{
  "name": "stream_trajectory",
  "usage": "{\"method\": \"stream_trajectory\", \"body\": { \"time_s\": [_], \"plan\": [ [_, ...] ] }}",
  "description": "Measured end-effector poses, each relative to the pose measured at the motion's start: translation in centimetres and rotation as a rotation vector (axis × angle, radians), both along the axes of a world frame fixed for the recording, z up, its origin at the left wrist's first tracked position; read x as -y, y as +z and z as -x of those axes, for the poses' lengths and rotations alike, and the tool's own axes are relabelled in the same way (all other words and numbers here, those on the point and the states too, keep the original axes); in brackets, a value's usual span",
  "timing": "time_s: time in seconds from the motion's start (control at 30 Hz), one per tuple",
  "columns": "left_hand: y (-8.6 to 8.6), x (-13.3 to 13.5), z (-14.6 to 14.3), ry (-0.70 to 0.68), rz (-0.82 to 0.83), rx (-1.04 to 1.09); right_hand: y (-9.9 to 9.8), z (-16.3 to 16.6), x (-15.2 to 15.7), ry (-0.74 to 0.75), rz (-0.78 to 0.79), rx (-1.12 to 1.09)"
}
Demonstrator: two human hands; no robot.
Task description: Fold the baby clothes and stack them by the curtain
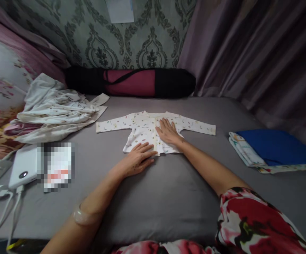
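both hands lie flat and open, gripping nothing. the right hand (169, 132) presses palm-down at the centre of the frame, on the chest of a small printed baby shirt (142, 128) just right of its button strip. the left hand (138, 158), below and to the left, has its fingers over the hem and its palm on the grey sheet (169, 204). the shirt lies face up with its sleeves spread, its long axis running left to right across the frame. a heap of pale clothes (54, 109) sits at middle left, and folded blue cloth (275, 146) at middle right.
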State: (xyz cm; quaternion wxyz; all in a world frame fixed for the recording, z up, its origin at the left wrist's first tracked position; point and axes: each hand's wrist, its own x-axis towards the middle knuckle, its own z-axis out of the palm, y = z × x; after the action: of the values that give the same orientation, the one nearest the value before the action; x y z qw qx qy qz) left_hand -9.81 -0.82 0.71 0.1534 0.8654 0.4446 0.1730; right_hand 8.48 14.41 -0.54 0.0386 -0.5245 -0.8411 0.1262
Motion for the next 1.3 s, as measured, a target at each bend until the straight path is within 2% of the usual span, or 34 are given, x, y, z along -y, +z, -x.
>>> {"method": "stream_trajectory", "body": {
  "time_s": [0.2, 0.3, 0.5, 0.6, 0.67, 0.8, 0.87, 0.93, 1.03, 1.1, 1.2, 1.3],
  "plan": [
    [0.5, 0.0, 0.1, 0.135, -0.002, 0.125, 0.3, -0.9, 5.5, 0.027, -0.029, 0.021],
    [0.6, 0.0, 0.2, 0.202, 0.003, 0.124, 0.7, -1.6, 8.0, 0.079, -0.013, 0.023],
    [0.5, 0.0, 0.3, 0.251, -0.012, 0.118, 1.6, -3.2, 12.3, 0.239, 0.031, 0.041],
    [0.4, -0.1, 0.4, 0.262, -0.027, 0.126, 2.8, -3.9, 14.2, 0.321, 0.062, 0.057],
    [0.3, -0.1, 0.5, 0.279, -0.069, 0.125, 4.3, -4.0, 14.9, 0.361, 0.070, 0.073],
    [0.0, -0.2, 0.8, 0.369, -0.198, 0.046, 7.5, -2.5, 13.4, 0.370, 0.079, 0.090],
    [0.0, -0.2, 0.9, 0.440, -0.241, -0.010, 7.9, -0.8, 11.0, 0.319, 0.069, 0.052],
    [0.2, -0.1, 1.0, 0.494, -0.252, -0.070, 7.2, 1.4, 8.1, 0.294, -0.018, -0.016],
    [0.9, 0.1, 1.0, 0.501, -0.186, -0.164, 4.5, 4.5, 4.0, 0.234, -0.105, -0.006],
    [1.4, 0.2, 0.9, 0.494, -0.116, -0.207, 2.5, 6.0, 2.2, 0.158, -0.106, 0.034],
    [2.2, 0.4, 0.7, 0.515, -0.020, -0.227, 0.6, 7.1, 1.1, 0.073, -0.078, 0.071],
    [2.7, 0.4, 0.6, 0.559, 0.053, -0.212, 0.1, 7.4, 1.2, 0.058, -0.079, 0.091]
  ]
}}
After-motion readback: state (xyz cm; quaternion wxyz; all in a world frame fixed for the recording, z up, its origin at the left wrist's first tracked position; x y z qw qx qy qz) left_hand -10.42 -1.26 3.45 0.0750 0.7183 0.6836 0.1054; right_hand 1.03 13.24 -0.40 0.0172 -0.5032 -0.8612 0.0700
